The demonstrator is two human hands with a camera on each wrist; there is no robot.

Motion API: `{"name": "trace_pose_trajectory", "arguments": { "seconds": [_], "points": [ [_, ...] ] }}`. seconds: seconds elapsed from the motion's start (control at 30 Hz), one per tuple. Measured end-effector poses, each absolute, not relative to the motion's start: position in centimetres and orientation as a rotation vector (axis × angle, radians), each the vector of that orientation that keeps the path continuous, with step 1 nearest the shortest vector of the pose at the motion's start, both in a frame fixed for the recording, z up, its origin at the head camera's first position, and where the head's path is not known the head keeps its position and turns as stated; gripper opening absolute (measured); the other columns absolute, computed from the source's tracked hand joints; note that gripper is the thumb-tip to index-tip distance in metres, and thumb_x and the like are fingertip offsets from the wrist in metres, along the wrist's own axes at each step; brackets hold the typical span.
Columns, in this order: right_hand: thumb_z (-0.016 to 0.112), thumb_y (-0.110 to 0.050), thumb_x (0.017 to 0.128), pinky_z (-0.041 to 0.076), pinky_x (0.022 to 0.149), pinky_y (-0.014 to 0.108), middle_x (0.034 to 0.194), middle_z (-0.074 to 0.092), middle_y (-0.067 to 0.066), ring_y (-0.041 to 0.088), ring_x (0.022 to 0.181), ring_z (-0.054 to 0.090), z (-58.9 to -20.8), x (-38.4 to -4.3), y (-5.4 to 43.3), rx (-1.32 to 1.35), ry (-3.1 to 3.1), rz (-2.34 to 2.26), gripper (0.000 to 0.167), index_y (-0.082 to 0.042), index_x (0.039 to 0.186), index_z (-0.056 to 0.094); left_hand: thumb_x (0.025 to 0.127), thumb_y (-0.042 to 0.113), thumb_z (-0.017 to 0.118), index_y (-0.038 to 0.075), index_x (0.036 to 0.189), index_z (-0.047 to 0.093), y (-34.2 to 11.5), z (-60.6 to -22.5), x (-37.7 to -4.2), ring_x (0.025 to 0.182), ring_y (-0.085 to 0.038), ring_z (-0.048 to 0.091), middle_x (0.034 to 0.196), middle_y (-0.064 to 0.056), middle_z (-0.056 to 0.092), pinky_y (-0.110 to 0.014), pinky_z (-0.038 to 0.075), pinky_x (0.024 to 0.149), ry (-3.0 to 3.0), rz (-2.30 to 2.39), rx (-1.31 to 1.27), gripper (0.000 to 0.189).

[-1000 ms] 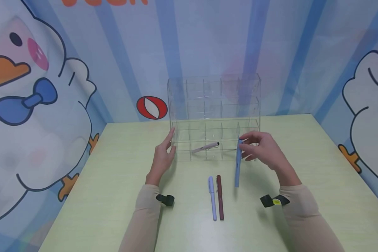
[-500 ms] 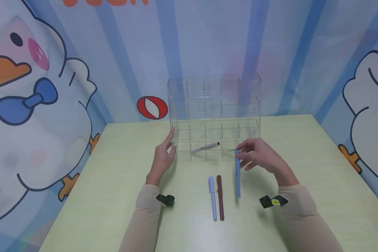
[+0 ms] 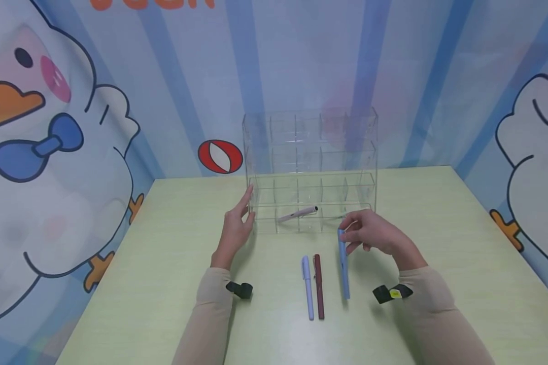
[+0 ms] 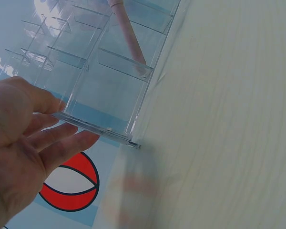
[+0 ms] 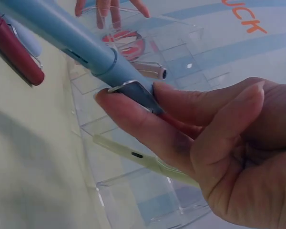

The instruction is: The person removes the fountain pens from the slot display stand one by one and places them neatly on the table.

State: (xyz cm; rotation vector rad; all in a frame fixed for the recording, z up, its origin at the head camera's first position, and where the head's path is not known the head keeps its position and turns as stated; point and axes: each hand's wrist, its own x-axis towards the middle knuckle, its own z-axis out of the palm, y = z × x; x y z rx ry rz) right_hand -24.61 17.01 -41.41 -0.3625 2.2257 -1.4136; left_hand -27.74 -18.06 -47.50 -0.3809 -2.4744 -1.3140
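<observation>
My right hand (image 3: 374, 233) pinches a blue pen (image 3: 344, 271) near its capped end, between thumb and fingers. The metal clip lies by the fingertips in the right wrist view, and the pen's other end points toward me, close over the table. At the left end of a clear acrylic rack (image 3: 274, 205), my left hand (image 3: 235, 228) grips the side wall, thumb on one face and fingers on the other. Inside the rack's bottom row, a pale pink pen (image 3: 297, 214) leans at a slant. A light green pen (image 5: 124, 149) lies in a compartment farther right, mostly hidden by my right hand in the head view.
A lilac pen (image 3: 308, 289) and a maroon pen (image 3: 319, 289) lie side by side on the table (image 3: 173, 284), left of the blue one. Behind the rack stands a blue striped backdrop (image 3: 301, 61) with cartoon prints.
My right hand has come down and toward me, bringing the blue pen away from the rack's front. The left hand has stayed in place on the rack.
</observation>
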Motion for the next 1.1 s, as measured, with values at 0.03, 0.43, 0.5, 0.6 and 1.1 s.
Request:
{"name": "trace_pose_trajectory", "arguments": {
  "seconds": [0.03,0.43,0.5,0.6,1.1],
  "points": [
    [0.065,-0.006,0.096,0.040,0.046,0.024,0.094,0.069,0.014,0.029,0.078,0.074,-41.6,-24.7,16.9,-0.363,2.221,-1.413,0.026,0.008,0.117,0.058,0.096,-0.005,0.059,0.032,0.158,0.030,-18.1,-47.5,-27.7,0.127,-0.043,0.054,0.158,-0.006,0.036,-0.045,0.047,0.103,-2.477,-1.311,-0.377,0.078],
    [0.069,-0.004,0.092,0.051,0.051,0.028,0.093,0.070,0.014,0.030,0.076,0.074,-43.8,-25.2,15.6,-0.305,2.196,-1.413,0.026,0.010,0.111,0.060,0.097,-0.002,0.059,0.032,0.159,0.029,-18.0,-47.2,-27.8,0.128,-0.042,0.053,0.158,-0.006,0.036,-0.045,0.046,0.103,-2.482,-1.301,-0.389,0.077],
    [0.069,-0.003,0.092,0.053,0.052,0.029,0.093,0.069,0.014,0.030,0.076,0.073,-44.0,-25.2,15.5,-0.303,2.200,-1.408,0.025,0.010,0.111,0.060,0.097,-0.002,0.059,0.031,0.159,0.029,-18.0,-47.2,-27.8,0.128,-0.041,0.053,0.158,-0.006,0.036,-0.045,0.046,0.104,-2.482,-1.298,-0.390,0.076],
    [0.069,-0.001,0.091,0.056,0.053,0.030,0.092,0.068,0.015,0.031,0.075,0.073,-44.2,-25.3,15.4,-0.301,2.202,-1.408,0.022,0.011,0.109,0.061,0.097,-0.004,0.059,0.030,0.159,0.031,-18.0,-47.3,-27.8,0.127,-0.042,0.054,0.158,-0.007,0.037,-0.045,0.046,0.104,-2.472,-1.305,-0.390,0.076],
    [0.070,0.007,0.087,0.062,0.066,0.037,0.089,0.068,0.019,0.029,0.071,0.073,-45.5,-24.8,13.8,-0.214,2.193,-1.370,0.018,0.012,0.103,0.065,0.096,-0.005,0.060,0.028,0.158,0.032,-18.0,-47.5,-27.7,0.125,-0.043,0.055,0.156,-0.011,0.039,-0.046,0.048,0.102,-2.459,-1.300,-0.388,0.076]
  ]
}}
